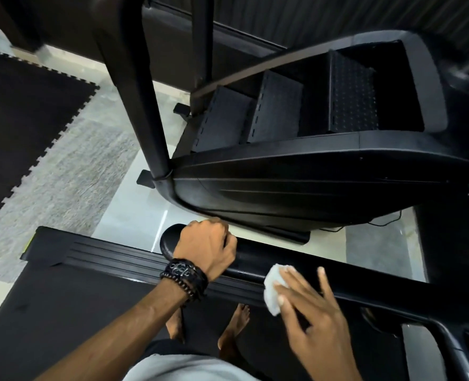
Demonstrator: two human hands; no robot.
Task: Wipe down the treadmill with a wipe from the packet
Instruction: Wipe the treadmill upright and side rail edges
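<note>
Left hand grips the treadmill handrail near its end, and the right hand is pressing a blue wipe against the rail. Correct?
Not quite: the wipe is white, not blue, as the head view shows. The rest holds: the left hand grips the handrail near its end, and the right hand presses the wipe against it.

floor: pale glossy tiles (134, 215) catching a streak of light | mats: black interlocking foam mat (21, 127) at left, grey carpet (63, 174) beside it | equipment: black stair-climber machine (310, 174) ahead | wall: dark ribbed panelling (310, 15) behind

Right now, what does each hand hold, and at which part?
The left hand grips the treadmill handrail near its rounded end. The right hand presses the white wipe flat on the handrail with straight fingers.
</note>
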